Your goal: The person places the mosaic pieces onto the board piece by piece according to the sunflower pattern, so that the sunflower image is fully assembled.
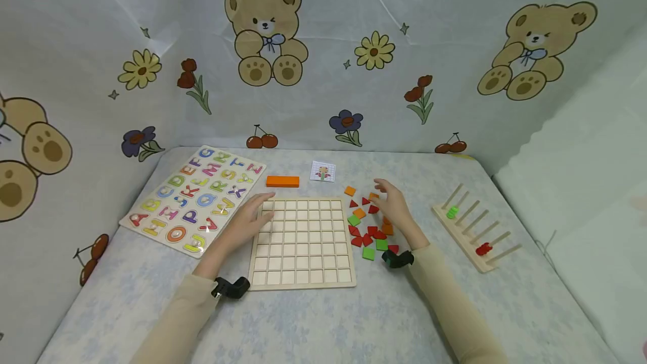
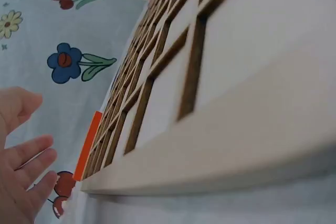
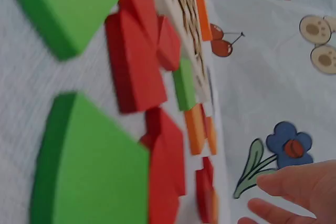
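Note:
A wooden grid board (image 1: 302,283) of empty square cells lies in the middle of the table. My left hand (image 1: 253,215) is open with straight fingers at the board's far left corner; in the left wrist view the spread fingers (image 2: 23,166) sit just beside the board's edge (image 2: 236,145). My right hand (image 1: 395,205) hovers open over a loose pile of red, green and orange flat pieces (image 1: 371,233) right of the board, holding nothing. Its fingertips (image 3: 294,190) show past red (image 3: 134,61) and green (image 3: 89,166) pieces.
An orange bar (image 1: 282,181) and a small picture card (image 1: 323,171) lie behind the board. An alphabet puzzle (image 1: 194,198) fills the left side. A wooden peg rack (image 1: 475,228) with green and red rings stands at the right. Printed cloth walls enclose the table.

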Demonstrator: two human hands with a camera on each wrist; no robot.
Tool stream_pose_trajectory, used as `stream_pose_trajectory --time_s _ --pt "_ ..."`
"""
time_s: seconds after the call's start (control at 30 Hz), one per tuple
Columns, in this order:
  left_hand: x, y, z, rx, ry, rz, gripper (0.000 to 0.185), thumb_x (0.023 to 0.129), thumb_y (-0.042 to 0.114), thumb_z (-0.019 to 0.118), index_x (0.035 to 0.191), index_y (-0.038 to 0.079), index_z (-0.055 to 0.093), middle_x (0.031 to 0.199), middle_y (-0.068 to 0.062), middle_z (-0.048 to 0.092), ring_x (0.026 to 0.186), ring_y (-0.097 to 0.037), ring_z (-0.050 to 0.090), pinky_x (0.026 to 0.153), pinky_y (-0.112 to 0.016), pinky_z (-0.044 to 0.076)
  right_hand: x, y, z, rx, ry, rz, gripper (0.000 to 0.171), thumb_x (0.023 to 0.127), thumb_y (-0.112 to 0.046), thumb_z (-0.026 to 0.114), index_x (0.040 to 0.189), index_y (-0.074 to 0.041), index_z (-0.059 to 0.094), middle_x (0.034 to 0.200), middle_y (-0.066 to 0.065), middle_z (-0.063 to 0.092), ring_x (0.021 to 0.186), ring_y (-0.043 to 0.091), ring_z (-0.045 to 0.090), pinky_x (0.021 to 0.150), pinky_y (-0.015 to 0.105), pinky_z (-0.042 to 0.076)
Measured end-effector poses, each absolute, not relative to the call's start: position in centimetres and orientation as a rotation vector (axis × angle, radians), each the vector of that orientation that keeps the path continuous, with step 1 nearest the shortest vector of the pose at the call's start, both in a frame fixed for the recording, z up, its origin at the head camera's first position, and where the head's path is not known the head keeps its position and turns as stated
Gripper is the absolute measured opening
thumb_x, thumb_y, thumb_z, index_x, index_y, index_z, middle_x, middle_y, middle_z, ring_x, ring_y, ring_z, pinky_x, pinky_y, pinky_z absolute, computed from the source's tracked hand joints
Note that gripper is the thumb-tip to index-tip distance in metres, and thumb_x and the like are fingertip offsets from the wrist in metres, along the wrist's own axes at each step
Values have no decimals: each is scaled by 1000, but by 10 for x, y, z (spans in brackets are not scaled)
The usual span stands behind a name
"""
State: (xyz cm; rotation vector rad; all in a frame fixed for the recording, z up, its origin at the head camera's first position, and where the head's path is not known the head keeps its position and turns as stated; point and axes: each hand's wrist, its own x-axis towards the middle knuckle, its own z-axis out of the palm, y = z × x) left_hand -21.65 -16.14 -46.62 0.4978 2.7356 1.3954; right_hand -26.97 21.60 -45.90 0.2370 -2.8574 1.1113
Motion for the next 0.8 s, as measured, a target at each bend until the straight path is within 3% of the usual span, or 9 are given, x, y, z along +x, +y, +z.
stream_pose_trajectory --time_s 0.33,0.63,0.8 --pt "-217 -170 -498 250 2477 1834 51 94 10 55 143 9 42 150 -10 40 142 -27 32 121 -46 24 -290 228 -488 111 -2780 1354 52 87 -4 63 136 -1 47 124 23 58 113 37 53 101 50 48" --pt "-220 -172 -506 272 2535 1809 56 86 -3 54 140 6 44 148 -13 42 140 -29 35 119 -45 28 -293 235 -499 69 -2710 1404 48 85 -5 66 130 0 53 119 22 62 108 33 55 97 44 48" --pt "-221 -172 -507 258 2613 1710 60 84 -2 56 141 7 43 148 -13 41 136 -32 40 117 -46 32 -293 236 -497 51 -2703 1412 45 84 -5 67 127 1 56 116 22 63 104 33 56 94 42 49"
